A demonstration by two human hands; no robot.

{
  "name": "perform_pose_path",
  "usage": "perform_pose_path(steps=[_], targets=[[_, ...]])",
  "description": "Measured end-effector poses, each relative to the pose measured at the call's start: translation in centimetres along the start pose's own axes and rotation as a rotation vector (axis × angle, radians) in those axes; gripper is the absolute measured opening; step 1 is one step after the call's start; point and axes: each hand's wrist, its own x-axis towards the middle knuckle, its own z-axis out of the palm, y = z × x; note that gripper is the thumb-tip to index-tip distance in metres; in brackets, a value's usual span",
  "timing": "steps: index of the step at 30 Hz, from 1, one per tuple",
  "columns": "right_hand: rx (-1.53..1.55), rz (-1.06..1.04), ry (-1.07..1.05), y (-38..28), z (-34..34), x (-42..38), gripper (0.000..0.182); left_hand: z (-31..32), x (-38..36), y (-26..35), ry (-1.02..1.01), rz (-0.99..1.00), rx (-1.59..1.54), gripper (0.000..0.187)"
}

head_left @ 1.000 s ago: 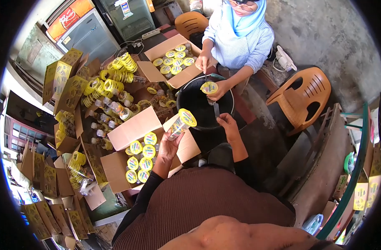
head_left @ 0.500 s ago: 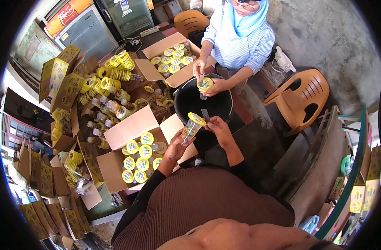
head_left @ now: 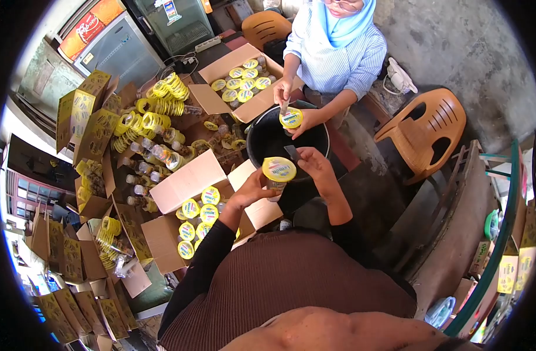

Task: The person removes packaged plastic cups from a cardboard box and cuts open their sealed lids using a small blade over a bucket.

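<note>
My left hand (head_left: 250,191) grips a clear plastic cup with a yellow sealed lid (head_left: 279,170), held upright over the rim of a black bucket (head_left: 262,146). My right hand (head_left: 314,164) holds a small dark blade (head_left: 292,152) just above the lid's far edge. An open carton (head_left: 162,234) with several sealed cups (head_left: 200,213) stands below my left arm. Across the bucket a person in a striped blue shirt (head_left: 338,64) holds another yellow-lidded cup (head_left: 291,119) over the bucket.
A second carton of cups (head_left: 244,79) sits at the far side. Stacks of yellow lids (head_left: 162,99) and loose bottles (head_left: 156,155) cover the left. Folded yellow cartons (head_left: 80,111) pile along the left edge. An orange plastic chair (head_left: 426,131) stands to the right.
My left hand has brought the cup from a tilted pose near the carton to upright by the bucket. My right hand with the blade has come to the lid.
</note>
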Motion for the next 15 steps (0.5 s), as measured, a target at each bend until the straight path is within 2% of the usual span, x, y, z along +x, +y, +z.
perform_pose_path(steps=[1,3,5,7,9,11,12,15], targets=[[-0.003,-0.003,-0.002,0.1,-0.4,0.2,0.011,-0.2,0.6,-0.3,-0.001,0.004,0.000,0.050],[-0.378,-0.181,0.149,0.3,-1.3,0.6,0.011,-0.8,2.3,-0.4,-0.024,0.113,0.010,0.054],[-0.490,-0.217,0.178,-0.1,-1.7,0.6,0.011,-1.2,3.8,-0.2,0.007,0.184,0.075,0.050],[-0.600,-0.253,0.206,-0.5,-1.5,0.7,0.011,-1.8,5.2,-1.0,0.160,0.198,0.278,0.051],[-0.787,-0.452,0.247,-0.7,-0.7,0.9,0.011,-2.0,6.4,-2.0,0.163,0.227,0.280,0.052],[-0.877,-0.436,0.242,-0.4,-0.4,0.9,0.011,-1.8,7.4,-3.4,0.268,0.071,0.089,0.059],[-0.961,-0.416,0.241,-0.2,-0.3,0.9,0.011,-1.4,7.7,-4.0,0.308,0.215,0.152,0.053],[-1.087,-0.441,0.243,0.9,0.0,1.1,0.010,-1.6,8.3,-5.0,0.222,0.279,0.183,0.054]])
